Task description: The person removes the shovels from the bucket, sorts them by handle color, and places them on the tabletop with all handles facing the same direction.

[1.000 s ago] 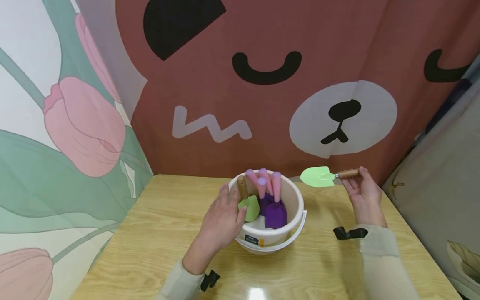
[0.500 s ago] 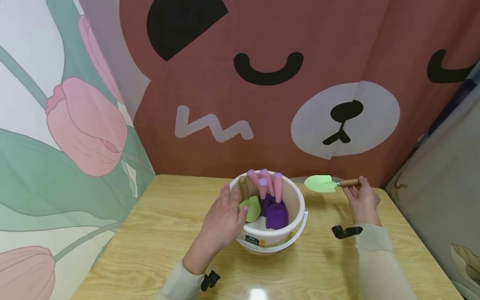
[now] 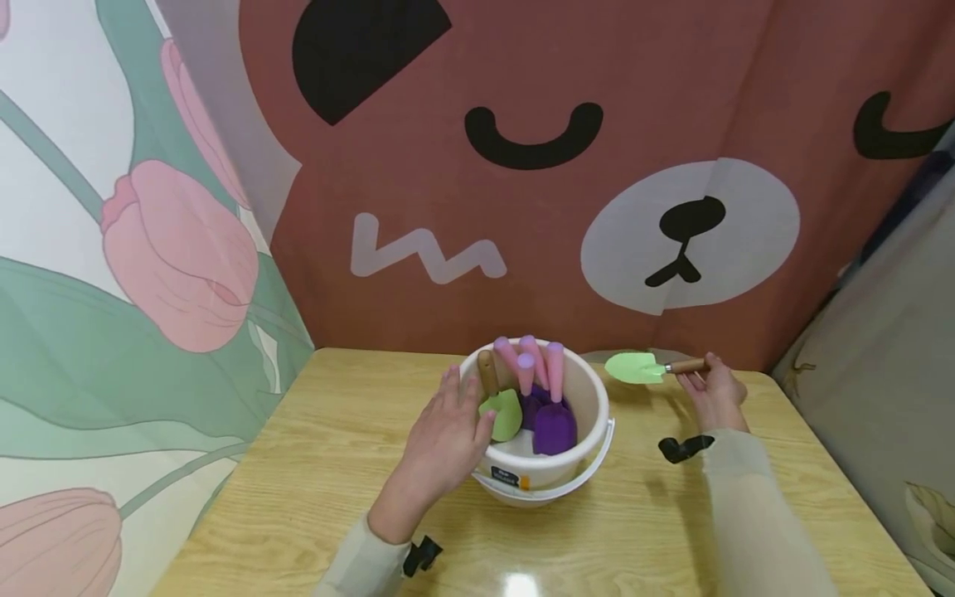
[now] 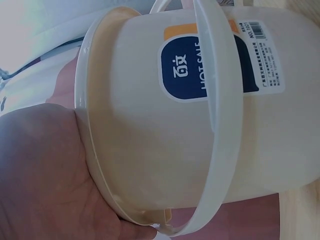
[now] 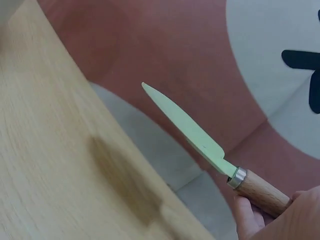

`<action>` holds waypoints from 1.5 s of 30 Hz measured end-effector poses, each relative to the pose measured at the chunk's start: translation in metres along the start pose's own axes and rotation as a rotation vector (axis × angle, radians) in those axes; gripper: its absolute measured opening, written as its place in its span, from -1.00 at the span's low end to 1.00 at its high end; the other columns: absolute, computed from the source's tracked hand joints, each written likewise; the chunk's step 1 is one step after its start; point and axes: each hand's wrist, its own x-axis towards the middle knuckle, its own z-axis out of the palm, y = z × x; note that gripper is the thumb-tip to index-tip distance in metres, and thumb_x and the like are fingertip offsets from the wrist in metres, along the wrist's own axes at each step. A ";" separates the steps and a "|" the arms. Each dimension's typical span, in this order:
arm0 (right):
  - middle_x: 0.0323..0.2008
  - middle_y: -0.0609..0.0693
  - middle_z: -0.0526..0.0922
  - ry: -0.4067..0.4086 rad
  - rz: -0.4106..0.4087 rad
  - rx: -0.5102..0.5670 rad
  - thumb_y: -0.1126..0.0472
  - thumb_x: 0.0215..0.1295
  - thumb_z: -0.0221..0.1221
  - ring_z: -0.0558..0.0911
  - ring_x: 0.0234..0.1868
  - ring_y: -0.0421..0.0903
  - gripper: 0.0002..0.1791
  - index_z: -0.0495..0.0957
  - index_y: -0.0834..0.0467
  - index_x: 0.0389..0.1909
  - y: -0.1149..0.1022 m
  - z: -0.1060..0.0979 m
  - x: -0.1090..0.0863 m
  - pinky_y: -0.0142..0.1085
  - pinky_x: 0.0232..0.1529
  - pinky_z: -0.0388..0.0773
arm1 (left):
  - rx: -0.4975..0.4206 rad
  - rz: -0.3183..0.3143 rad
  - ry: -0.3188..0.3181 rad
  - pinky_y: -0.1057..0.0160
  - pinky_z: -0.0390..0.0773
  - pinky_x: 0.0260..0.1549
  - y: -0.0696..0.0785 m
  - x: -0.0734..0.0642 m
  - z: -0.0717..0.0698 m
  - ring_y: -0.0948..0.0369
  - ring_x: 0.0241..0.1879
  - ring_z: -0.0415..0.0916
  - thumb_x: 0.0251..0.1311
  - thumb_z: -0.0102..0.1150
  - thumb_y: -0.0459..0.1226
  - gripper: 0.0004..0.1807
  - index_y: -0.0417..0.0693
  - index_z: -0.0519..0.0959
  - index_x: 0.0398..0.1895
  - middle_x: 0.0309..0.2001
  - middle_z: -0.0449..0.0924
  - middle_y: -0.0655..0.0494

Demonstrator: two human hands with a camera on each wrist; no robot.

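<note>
My left hand (image 3: pixel 448 435) rests on the left rim of a white bucket (image 3: pixel 600 398), fingers straight over the edge. The left wrist view shows its palm against the rim, beside the bucket's label (image 4: pixel 180 70). My right hand (image 3: pixel 719 394) pinches the brown wooden handle of a light-green hand trowel (image 3: pixel 634 368), held above the table with its blade pointing left. The right wrist view shows the trowel (image 5: pixel 187 125) edge-on. In the bucket stand another green trowel (image 3: pixel 505 414) with a wooden handle and several purple shovels (image 3: pixel 555 429) with pink handles.
The bucket's white carrying handle (image 3: pixel 608 439) hangs down at its front right. Below everything is a wood-grain table (image 3: pixel 336 464). A brown bear-print curtain (image 3: pixel 418 315) closes off the back, a tulip-print curtain (image 3: pixel 179 257) the left and a grey one (image 3: pixel 880 348) the right.
My right hand has lowered the green trowel toward the table over the last second and drawn slightly left. The left hand stays on the bucket rim.
</note>
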 end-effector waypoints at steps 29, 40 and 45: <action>-0.03 0.05 0.61 -0.003 0.116 -0.026 0.16 0.51 0.10 0.62 0.16 -0.10 -0.39 0.22 -0.18 0.51 0.029 -0.014 0.035 -0.20 0.37 0.31 | 0.028 0.003 0.003 -0.08 0.13 0.49 -0.001 0.002 0.001 -0.15 0.58 -0.12 0.56 -0.27 0.10 -0.25 -0.25 0.14 0.57 0.58 -0.09 -0.33; -0.10 0.02 0.70 0.005 0.088 -0.086 0.13 0.50 0.08 0.67 0.07 -0.16 -0.39 0.21 -0.14 0.51 0.033 -0.018 0.049 -0.25 0.31 0.37 | 0.032 -0.003 -0.016 -0.07 0.12 0.49 0.000 0.001 0.002 -0.13 0.59 -0.13 0.56 -0.26 0.10 -0.25 -0.23 0.12 0.58 0.59 -0.11 -0.32; -0.35 0.01 0.70 -0.038 0.087 -0.149 0.14 0.53 0.04 0.71 -0.05 -0.18 -0.35 0.12 -0.11 0.56 0.031 -0.019 0.051 -0.27 0.31 0.35 | 0.033 -0.006 -0.014 -0.06 0.12 0.49 0.000 0.002 0.001 -0.12 0.59 -0.14 0.56 -0.25 0.09 -0.26 -0.23 0.13 0.57 0.59 -0.12 -0.31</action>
